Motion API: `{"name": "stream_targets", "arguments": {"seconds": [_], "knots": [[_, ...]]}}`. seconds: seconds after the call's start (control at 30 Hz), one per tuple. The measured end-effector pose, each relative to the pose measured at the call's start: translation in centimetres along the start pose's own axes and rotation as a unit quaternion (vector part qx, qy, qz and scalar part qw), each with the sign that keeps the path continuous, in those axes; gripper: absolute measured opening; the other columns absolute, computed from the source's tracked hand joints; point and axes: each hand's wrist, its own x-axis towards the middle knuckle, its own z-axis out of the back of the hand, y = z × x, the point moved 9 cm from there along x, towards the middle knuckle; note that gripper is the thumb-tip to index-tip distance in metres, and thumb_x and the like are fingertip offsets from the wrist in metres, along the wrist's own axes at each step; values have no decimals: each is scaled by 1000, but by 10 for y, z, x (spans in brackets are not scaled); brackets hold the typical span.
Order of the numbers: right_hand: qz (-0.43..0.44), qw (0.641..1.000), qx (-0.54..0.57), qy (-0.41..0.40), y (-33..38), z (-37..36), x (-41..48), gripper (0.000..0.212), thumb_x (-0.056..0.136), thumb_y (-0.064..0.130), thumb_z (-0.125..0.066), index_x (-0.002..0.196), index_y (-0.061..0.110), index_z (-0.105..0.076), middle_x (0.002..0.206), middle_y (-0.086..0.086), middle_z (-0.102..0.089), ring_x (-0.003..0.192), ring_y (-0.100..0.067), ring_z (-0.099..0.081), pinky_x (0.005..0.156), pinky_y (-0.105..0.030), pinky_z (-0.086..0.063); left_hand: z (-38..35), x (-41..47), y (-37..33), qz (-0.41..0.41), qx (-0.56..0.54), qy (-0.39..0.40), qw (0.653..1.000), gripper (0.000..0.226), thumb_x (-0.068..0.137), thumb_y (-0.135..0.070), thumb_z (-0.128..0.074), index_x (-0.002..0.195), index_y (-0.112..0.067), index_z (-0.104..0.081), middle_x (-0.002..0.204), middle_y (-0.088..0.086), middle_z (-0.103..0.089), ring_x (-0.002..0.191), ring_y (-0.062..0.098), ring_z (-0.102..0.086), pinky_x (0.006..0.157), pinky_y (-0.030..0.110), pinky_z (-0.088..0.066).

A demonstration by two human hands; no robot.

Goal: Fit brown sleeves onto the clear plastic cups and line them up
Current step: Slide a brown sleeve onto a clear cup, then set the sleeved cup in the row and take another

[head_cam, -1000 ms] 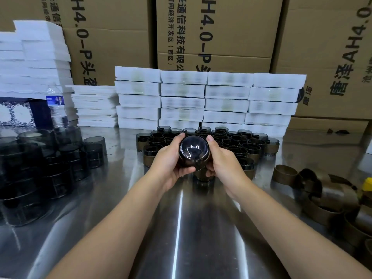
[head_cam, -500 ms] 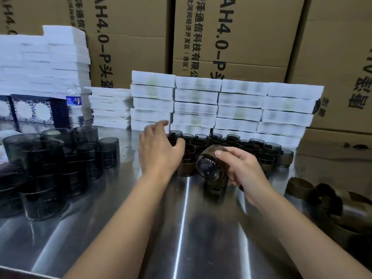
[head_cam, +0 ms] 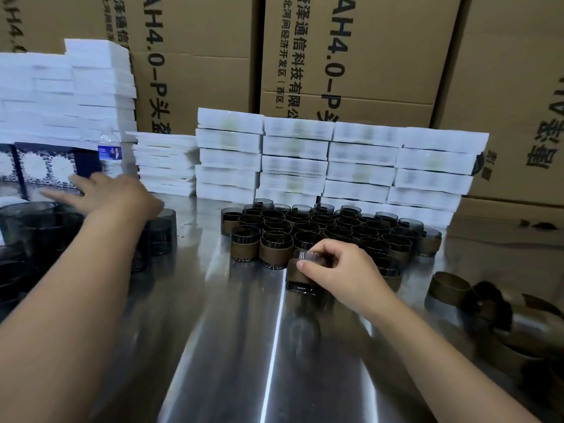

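Note:
My right hand (head_cam: 338, 270) grips a sleeved cup (head_cam: 300, 274) by its rim, upright on the steel table at the front of the group of sleeved cups (head_cam: 320, 230). My left hand (head_cam: 106, 193) reaches out to the left with fingers spread, above the bare smoky cups (head_cam: 39, 236) stacked at the left; it holds nothing. Loose brown sleeves (head_cam: 448, 288) lie in a heap at the right.
The steel table (head_cam: 238, 346) stretches toward me. White flat boxes (head_cam: 329, 166) are stacked behind the cups, more (head_cam: 67, 96) at the back left. A water bottle (head_cam: 110, 154) and a patterned blue box (head_cam: 45, 166) stand at the left. Cardboard cartons (head_cam: 351, 56) form the back wall.
Both hands held the cup a second ago. My left hand let go and swung left over the bare cups. My right hand turned the cup upright and lowered it beside the group.

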Motion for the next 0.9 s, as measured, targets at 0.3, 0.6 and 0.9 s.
{"name": "stream_targets", "arguments": {"seconds": [0.3, 0.6, 0.9], "knots": [[22, 999, -15, 19, 4, -6, -1, 15, 75, 41, -71, 69, 30, -63, 66, 26, -60, 60, 9, -51, 56, -4, -36, -27, 8, 12, 6, 62, 52, 997, 53, 93, -32, -52, 142, -15, -41, 150, 18, -32, 139, 39, -29, 115, 58, -11], [20, 999, -36, 31, 4, -11, -1, 16, 72, 46, -68, 64, 37, -58, 69, 28, -59, 61, 9, -51, 53, -12, -30, -23, 21, 16, 7, 106, 69, 992, 48, 90, -28, -56, 135, -14, -48, 141, 18, -42, 130, 39, -42, 114, 50, -15], [23, 997, -65, 40, 3, -11, -3, 18, 75, 45, -68, 68, 33, -58, 76, 17, -60, 70, 4, -53, 60, -16, -35, -22, 19, 15, -16, 133, 58, 989, 47, 93, -26, -50, 138, -13, -46, 147, 18, -34, 133, 41, -37, 114, 61, -13]]}}
